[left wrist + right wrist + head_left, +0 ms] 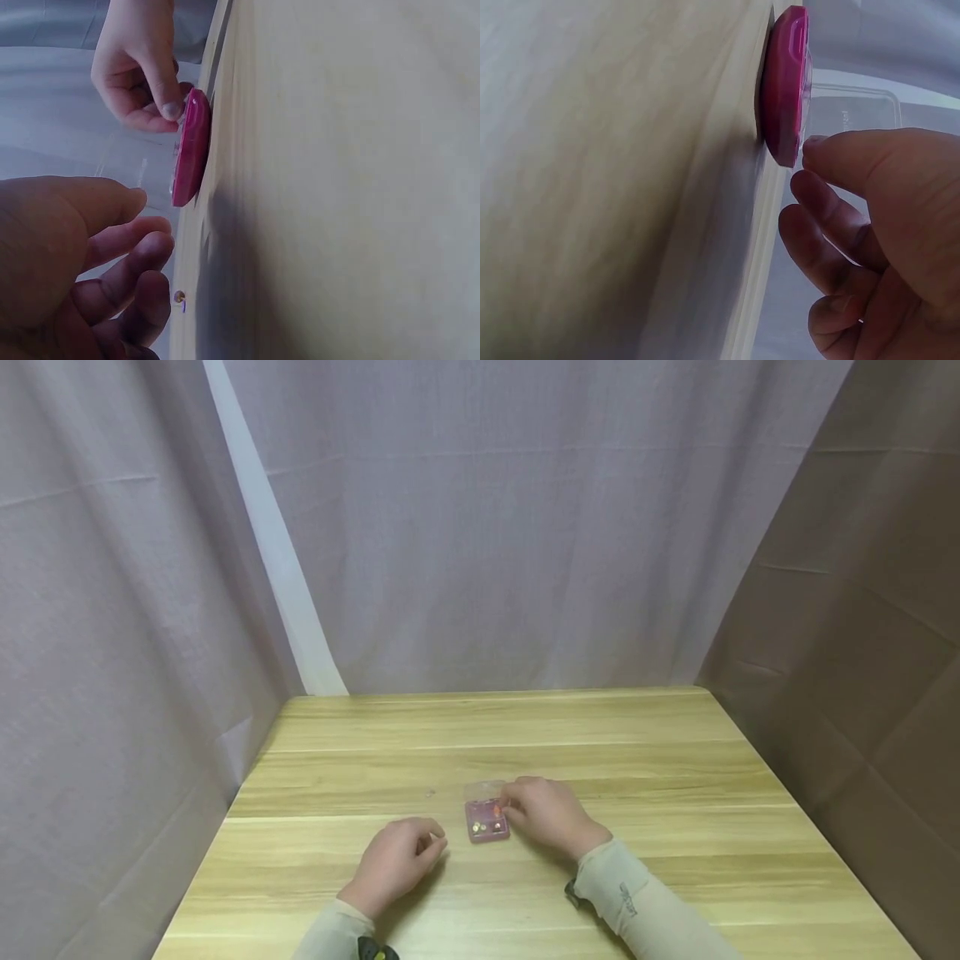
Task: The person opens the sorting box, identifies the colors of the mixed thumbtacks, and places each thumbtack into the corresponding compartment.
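Note:
A small pink box with a raised clear lid lies on the wooden table. Inside show several small gold pieces and an orange piece. My right hand is at the box's right side, fingertips beside the orange piece. In the right wrist view its thumb tip is right at the rim of the box, with a gap between thumb and forefinger. My left hand hovers low at the left of the box, fingers loosely bent, nothing between them.
A tiny clear piece lies on the table left of the box. In the left wrist view a small brown and purple bit shows near the left fingertips. Grey curtains stand behind and beside the wooden table.

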{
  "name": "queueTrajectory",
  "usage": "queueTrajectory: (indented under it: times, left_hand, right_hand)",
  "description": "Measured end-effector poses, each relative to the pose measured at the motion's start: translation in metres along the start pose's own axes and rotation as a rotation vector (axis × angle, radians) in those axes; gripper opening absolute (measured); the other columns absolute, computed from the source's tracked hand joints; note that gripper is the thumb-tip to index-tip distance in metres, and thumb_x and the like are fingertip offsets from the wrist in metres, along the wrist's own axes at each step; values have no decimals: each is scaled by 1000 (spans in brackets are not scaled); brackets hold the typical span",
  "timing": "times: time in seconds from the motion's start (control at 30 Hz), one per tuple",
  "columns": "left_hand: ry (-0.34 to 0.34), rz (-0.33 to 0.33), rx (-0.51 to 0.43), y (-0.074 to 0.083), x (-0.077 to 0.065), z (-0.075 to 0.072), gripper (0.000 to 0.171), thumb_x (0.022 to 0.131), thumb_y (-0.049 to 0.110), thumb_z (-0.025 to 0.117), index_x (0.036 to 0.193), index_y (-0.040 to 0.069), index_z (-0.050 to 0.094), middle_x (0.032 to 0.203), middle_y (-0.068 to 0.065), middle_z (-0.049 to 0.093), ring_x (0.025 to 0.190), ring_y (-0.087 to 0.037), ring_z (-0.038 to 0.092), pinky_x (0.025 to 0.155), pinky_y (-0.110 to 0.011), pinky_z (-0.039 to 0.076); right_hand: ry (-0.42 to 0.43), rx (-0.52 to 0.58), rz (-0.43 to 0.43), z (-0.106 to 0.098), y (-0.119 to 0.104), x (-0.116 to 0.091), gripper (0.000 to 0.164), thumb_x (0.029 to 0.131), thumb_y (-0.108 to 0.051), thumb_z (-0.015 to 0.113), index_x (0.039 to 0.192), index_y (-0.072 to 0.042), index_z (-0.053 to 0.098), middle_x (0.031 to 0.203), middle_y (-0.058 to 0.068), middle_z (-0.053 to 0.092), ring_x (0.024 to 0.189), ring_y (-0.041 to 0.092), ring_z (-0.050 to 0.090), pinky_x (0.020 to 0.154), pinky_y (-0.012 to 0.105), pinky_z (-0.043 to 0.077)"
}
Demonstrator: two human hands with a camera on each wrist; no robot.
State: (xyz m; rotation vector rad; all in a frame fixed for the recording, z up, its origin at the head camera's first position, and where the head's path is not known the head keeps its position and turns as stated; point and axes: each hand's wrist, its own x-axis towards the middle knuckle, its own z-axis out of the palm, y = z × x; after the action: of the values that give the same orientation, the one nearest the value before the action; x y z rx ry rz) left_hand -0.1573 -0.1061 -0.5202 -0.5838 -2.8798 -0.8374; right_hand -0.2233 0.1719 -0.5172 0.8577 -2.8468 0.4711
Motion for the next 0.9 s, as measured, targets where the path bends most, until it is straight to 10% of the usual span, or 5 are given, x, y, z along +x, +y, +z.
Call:
queueTrajectory:
  times: [0.9]
  left_hand:
    - [58, -145, -5, -24, 34, -18, 23, 89, 29, 68, 108, 16, 72, 70, 9, 64, 55, -6, 52, 53, -30, 50]
  right_hand:
    - [44, -31, 58, -6, 14, -12, 4, 87, -35, 69, 87, -30, 69, 81, -15, 65, 71, 3, 56, 67, 32, 54]
